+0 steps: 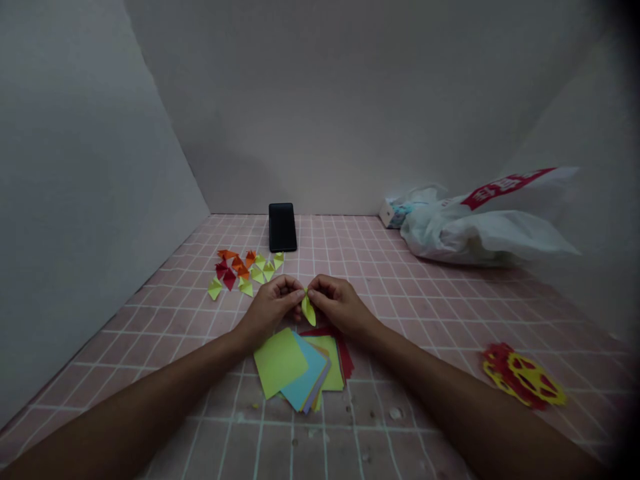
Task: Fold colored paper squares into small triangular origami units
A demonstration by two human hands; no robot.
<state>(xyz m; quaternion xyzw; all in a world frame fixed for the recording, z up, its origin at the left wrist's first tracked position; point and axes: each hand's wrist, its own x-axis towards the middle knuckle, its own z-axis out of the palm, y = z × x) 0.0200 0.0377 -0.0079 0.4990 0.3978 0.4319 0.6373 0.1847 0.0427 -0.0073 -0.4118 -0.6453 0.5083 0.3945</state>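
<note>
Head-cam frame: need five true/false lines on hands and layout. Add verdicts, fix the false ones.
1. The left hand and right hand both grip one small yellow-green folded paper piece. True.
2. The black rectangular phone-like device lies on the fanned stack of square coloured paper sheets. False: the device is farther back, apart from the stack.
3. The crumpled white plastic bag bears a red printed band. True.
4. The small folded paper pieces beyond the left hand are all orange. False: those pieces include red and yellow-green ones too.
5. The flat red and yellow openwork shapes lie nearer the right forearm than the left forearm. True.
</note>
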